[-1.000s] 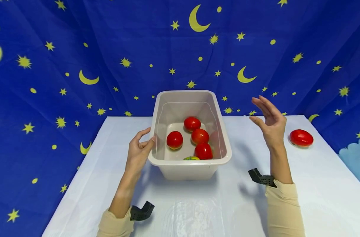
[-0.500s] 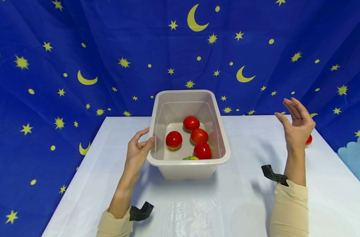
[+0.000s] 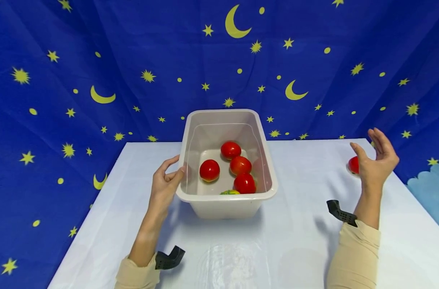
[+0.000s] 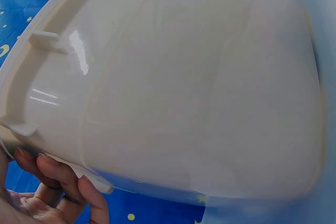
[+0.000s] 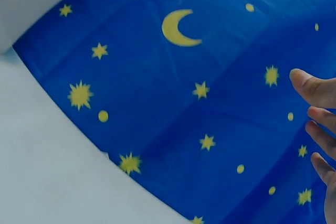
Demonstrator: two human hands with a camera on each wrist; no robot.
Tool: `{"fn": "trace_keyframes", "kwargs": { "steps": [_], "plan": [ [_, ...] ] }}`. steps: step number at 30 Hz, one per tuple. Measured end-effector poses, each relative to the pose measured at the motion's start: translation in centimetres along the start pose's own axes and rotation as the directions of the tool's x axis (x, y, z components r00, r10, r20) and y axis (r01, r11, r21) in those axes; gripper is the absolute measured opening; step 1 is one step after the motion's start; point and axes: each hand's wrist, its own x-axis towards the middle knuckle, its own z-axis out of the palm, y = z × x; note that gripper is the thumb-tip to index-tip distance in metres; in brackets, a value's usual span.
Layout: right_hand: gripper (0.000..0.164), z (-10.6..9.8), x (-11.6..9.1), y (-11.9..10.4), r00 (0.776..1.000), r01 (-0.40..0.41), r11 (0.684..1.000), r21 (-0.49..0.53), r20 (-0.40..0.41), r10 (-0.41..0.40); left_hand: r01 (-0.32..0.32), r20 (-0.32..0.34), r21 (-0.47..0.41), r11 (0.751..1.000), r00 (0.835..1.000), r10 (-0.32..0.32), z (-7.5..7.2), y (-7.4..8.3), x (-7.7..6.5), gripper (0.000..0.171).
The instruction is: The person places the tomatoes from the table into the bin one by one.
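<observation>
A pale grey plastic tub [image 3: 224,206] stands on the white table in the head view. Inside it lie several shiny red, rounded, tomato-like pieces [image 3: 209,170] and a green-yellow piece [image 3: 230,192], mostly hidden by the front rim. My left hand [image 3: 163,186] pinches the tub's left rim, thumb at the rim and fingers outside. In the left wrist view, its fingers [image 4: 62,177] curl beside the tub's outer wall. My right hand [image 3: 379,162] is raised, fingers spread from the thumb, holding nothing. Partly behind it lies another shiny red piece [image 3: 353,165].
The white table [image 3: 299,241] extends on both sides of the tub. A blue cloth with yellow moons and stars [image 3: 190,52] hangs behind the table and at its sides. Black wrist mounts [image 3: 170,258] sit at both cuffs.
My right hand has moved right and slightly down, passing in front of the lone red piece, which now shows to its left. The left hand stays at the tub's rim. The view has shifted slightly.
</observation>
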Motion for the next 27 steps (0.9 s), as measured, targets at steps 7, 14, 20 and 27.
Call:
{"fn": "trace_keyframes", "kwargs": {
  "steps": [7,14,20,27],
  "plan": [
    [0.053,-0.2,-0.3,1.5,0.998,-0.063,0.995,-0.08,-0.021,0.061,0.001,-0.002,0.012,1.0,1.0,-0.001,0.0,-0.1,0.0,0.044],
    [0.055,-1.3,-0.2,2.7,0.978,-0.186,0.964,-0.188,-0.134,0.162,-0.013,-0.003,0.012,1.0,1.0,0.013,-0.1,0.0,0.1,0.044],
    [0.057,-1.6,-0.6,3.8,0.933,-0.334,0.915,-0.227,-0.215,0.288,-0.006,-0.004,0.004,1.0,1.0,0.006,-0.1,0.0,0.0,0.045],
    [0.061,-2.0,-0.7,5.2,0.901,-0.428,0.858,-0.285,-0.211,0.38,-0.002,-0.005,0.008,1.0,1.0,0.002,0.0,-0.1,-0.1,0.045]
  ]
}}
